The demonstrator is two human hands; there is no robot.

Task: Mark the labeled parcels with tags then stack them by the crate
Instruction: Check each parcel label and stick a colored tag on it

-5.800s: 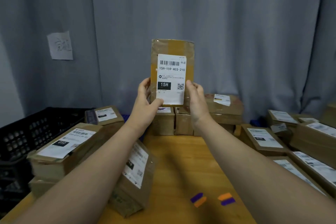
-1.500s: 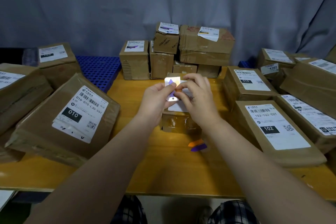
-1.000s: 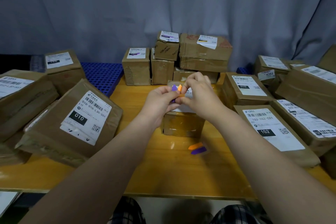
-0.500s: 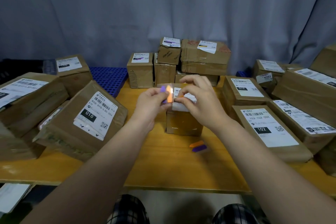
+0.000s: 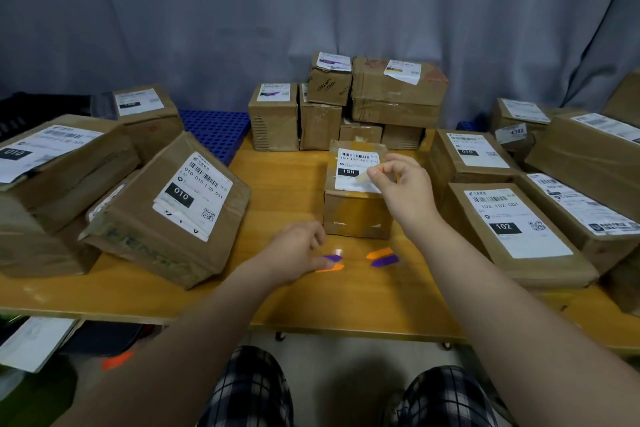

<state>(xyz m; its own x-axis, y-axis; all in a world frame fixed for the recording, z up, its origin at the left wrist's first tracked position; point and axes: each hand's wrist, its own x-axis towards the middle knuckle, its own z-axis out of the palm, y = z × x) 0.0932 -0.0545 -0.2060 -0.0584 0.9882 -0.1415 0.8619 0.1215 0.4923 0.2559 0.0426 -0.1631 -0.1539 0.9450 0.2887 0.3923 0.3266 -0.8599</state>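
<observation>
From the head view, the right hand (image 5: 407, 194) hangs over the near right corner of the 15H parcel (image 5: 356, 218); its thumb and forefinger are pressed together on a small pale tag (image 5: 364, 177), with the other fingers (image 5: 398, 163) loosely curled above; the tag sits just over the white label (image 5: 351, 180) on the parcel's top face, though I cannot tell whether it touches the paper.

The parcel stands upright on the wooden surface (image 5: 284, 184), roughly at its middle, in front of the back stack (image 5: 346, 104) of small boxes.

The left hand (image 5: 294, 253) is low on the surface, just beside the parcel's near left corner; its fingers are curled and its thumb lies at the purple-and-orange pair (image 5: 333, 263) of tags. The hand is blurred, so I cannot tell whether it grips the pair or only touches it.

A second pair (image 5: 382, 256) of the same colours lies free on the surface, near the first and in front of the parcel.

To the left leans the 010 parcel (image 5: 166, 218), tilted against other boxes; to the right lies the 102 parcel (image 5: 512, 229), flat, label up; behind the left group a blue perforated panel (image 5: 214, 128) shows at the surface's far edge.
</observation>
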